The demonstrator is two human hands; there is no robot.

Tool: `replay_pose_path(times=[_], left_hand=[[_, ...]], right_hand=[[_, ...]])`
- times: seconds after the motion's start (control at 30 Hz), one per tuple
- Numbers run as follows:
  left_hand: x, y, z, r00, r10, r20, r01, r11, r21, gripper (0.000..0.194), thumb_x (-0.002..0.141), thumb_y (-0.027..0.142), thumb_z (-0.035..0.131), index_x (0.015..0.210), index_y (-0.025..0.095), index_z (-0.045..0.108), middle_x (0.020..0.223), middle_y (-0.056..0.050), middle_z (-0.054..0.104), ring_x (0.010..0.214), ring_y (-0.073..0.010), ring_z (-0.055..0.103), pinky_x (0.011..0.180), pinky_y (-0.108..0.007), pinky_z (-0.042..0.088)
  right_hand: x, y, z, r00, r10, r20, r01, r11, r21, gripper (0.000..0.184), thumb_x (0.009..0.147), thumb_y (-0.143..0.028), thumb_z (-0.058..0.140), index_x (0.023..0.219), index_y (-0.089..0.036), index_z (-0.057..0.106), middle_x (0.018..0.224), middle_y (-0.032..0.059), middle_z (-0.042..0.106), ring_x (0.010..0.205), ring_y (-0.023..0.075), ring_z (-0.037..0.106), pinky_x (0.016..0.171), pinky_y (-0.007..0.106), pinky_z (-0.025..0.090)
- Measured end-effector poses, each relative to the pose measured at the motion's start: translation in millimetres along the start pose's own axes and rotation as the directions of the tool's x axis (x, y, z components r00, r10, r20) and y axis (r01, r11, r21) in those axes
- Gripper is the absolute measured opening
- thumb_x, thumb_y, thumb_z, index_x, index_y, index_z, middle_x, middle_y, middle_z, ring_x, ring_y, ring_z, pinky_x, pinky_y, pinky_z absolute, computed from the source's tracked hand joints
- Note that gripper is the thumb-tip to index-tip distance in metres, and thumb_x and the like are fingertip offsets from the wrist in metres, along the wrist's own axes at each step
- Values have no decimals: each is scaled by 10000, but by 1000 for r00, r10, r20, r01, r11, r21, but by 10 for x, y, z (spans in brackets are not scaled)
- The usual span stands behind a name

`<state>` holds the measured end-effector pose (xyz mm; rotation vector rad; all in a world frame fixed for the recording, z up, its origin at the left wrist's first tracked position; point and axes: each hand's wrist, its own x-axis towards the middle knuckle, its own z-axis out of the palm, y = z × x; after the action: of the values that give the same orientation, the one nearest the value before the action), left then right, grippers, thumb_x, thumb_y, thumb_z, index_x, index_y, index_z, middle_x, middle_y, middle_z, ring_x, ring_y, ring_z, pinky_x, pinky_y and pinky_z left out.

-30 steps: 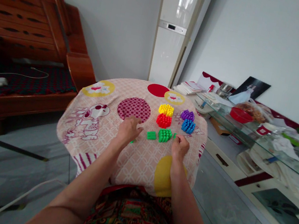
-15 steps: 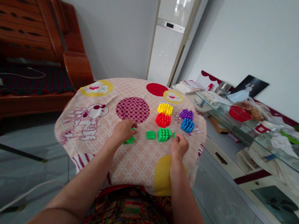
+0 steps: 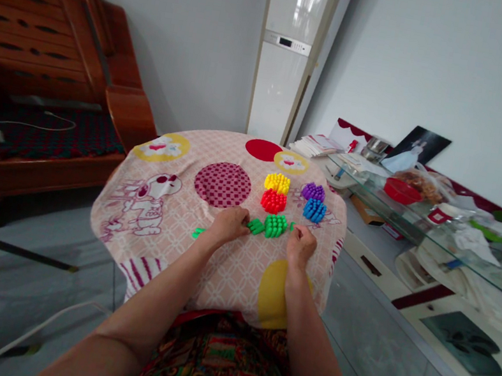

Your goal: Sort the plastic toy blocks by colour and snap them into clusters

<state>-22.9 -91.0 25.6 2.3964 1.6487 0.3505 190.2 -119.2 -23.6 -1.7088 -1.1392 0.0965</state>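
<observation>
On the cloth-covered table stands a knobbly green cluster (image 3: 276, 225) of small rounded plastic pieces. To its left lie flat green plastic pieces (image 3: 256, 226), and my left hand (image 3: 231, 225) is closed with its fingertips on their left edge. To the right of the cluster, my right hand (image 3: 302, 245) pinches a small green plastic piece (image 3: 292, 226), mostly hidden by the fingers. Another loose green piece (image 3: 198, 232) lies to the left of my left wrist.
Behind the green cluster stand red (image 3: 274, 201), yellow (image 3: 277, 183), blue (image 3: 314, 210) and purple (image 3: 313, 191) clusters. A patterned tablecloth (image 3: 211, 272) covers the table. A cluttered glass-topped cabinet (image 3: 420, 221) runs along the right; a wooden bench (image 3: 31, 26) stands left.
My left hand has moved right, from the loose green pieces on the left to those beside the green cluster, which now sit slightly askew. My right hand has stayed in place.
</observation>
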Motion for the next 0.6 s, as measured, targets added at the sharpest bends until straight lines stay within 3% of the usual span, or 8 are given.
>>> replay_pose_path(times=[0.13,0.3,0.6], left_hand=[[0,66,4,1000,21,20,-21,999,33,362,703,353,757,1012,190,663,1025,-64,703,940,-220,651,756,-273,459],[-41,192,55,999,36,-17,-33,993,116,395,769,440,709,1056,179,633,1094,-111,676,996,-262,646,766,-303,468],[-12,132,48,992,62,-114,-51,994,98,311,816,349,623,1065,165,647,1035,-109,674,978,-238,645,809,-296,474]], right_hand=[[-1,9,1,1000,-7,5,7,1000,0,314,749,-253,471,839,-165,758,811,89,748,746,206,623,708,289,450],[-2,6,2,1000,2,-6,-2,1000,4,311,751,-254,468,829,-170,757,789,80,745,728,202,620,696,284,444],[-7,-28,-14,1000,27,9,-28,1000,8,308,761,-248,470,840,-152,752,798,98,738,749,215,625,711,299,445]])
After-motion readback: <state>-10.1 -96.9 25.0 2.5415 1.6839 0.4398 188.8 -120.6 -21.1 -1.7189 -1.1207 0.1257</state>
